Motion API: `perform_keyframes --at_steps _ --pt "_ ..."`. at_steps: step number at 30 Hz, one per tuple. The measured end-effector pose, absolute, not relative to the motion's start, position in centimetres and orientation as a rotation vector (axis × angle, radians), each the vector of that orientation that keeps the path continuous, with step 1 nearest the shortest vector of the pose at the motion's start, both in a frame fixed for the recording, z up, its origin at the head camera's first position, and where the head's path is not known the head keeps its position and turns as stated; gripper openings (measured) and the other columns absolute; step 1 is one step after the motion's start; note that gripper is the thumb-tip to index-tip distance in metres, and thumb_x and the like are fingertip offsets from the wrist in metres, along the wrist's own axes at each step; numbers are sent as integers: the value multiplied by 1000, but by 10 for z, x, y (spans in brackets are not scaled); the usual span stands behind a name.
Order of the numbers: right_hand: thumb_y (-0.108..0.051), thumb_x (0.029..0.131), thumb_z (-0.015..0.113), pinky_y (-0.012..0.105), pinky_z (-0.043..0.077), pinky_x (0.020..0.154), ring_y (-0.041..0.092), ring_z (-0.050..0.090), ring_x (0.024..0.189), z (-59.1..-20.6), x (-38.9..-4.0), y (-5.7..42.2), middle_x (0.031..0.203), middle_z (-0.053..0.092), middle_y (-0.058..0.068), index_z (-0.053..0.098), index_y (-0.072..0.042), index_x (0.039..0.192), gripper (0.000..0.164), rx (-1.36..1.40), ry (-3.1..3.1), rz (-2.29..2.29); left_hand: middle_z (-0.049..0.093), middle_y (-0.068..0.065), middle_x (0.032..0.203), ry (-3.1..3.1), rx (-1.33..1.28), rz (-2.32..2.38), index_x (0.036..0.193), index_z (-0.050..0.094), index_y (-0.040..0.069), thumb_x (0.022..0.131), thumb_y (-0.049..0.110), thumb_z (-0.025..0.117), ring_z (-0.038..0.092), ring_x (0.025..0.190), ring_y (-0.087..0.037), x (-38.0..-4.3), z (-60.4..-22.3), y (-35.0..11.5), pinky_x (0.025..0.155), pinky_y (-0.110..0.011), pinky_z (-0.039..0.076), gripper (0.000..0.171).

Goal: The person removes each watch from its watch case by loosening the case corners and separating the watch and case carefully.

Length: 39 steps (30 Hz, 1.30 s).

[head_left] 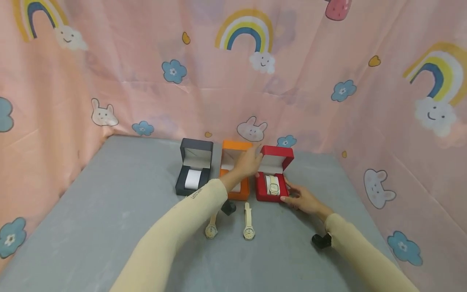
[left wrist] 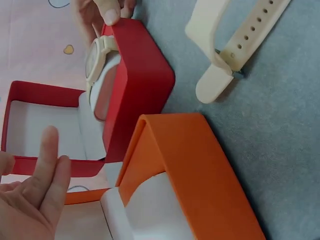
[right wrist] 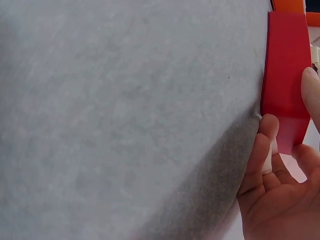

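An open red watch box [head_left: 260, 190] holds a cream-strapped watch [head_left: 273, 187] around its white cushion. My right hand [head_left: 304, 200] grips the box's right front corner; in the right wrist view the thumb lies over the upper edge of the red box [right wrist: 287, 65] and other fingers are at its side. My left hand [head_left: 249, 162] reaches over the orange watch box [head_left: 240, 196] to the left side of the red lid. In the left wrist view that hand [left wrist: 37, 200] has straight fingers in front of the lid's white lining, holding nothing. Its forearm partly hides the orange box.
A dark grey watch box [head_left: 182, 186] stands open at the left with a white cushion. Two cream-strapped watches lie in front: one watch [head_left: 249, 232] below the orange box, another watch [head_left: 211, 231] partly under the left sleeve. A patterned pink curtain [head_left: 146, 89] borders the grey table [head_left: 109, 194].
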State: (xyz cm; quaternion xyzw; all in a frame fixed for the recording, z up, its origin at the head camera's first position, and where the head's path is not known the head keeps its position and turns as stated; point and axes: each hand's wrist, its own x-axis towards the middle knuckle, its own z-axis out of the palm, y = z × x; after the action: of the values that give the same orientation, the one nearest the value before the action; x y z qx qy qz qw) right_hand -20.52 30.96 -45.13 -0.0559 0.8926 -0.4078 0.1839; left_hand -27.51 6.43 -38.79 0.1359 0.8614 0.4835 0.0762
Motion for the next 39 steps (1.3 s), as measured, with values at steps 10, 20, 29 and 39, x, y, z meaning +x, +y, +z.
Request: perform_keyframes --at_steps 10,20,29,39 --pt "-29 98 66 33 55 66 22 60 77 -455 -205 314 125 53 27 11 -19 164 87 -270 2566 -1155 66 -20 119 2470 625 1391 164 8 29 106 29 53 73 77 -38 -265 -393 49 75 -30 50 74" --pt "-28 98 67 33 54 67 22 59 79 -453 -209 316 127 52 25 12 -20 164 86 -251 2529 -1187 44 -19 157 2442 690 1406 163 7 39 104 27 57 72 84 -38 -262 -395 41 80 -33 51 78" --pt "-27 98 67 33 53 65 22 57 77 -460 -207 318 125 51 25 12 -20 164 86 -244 2502 -1238 45 -16 157 2438 764 1426 163 11 34 104 26 57 73 98 -33 -248 -392 35 91 -39 58 76" --pt "-33 98 66 33 54 71 23 58 83 -461 -207 318 132 49 26 11 -20 164 87 -180 2496 -1211 53 -12 150 2395 761 1494 155 40 21 104 27 57 72 96 -35 -240 -392 31 65 -24 53 54"
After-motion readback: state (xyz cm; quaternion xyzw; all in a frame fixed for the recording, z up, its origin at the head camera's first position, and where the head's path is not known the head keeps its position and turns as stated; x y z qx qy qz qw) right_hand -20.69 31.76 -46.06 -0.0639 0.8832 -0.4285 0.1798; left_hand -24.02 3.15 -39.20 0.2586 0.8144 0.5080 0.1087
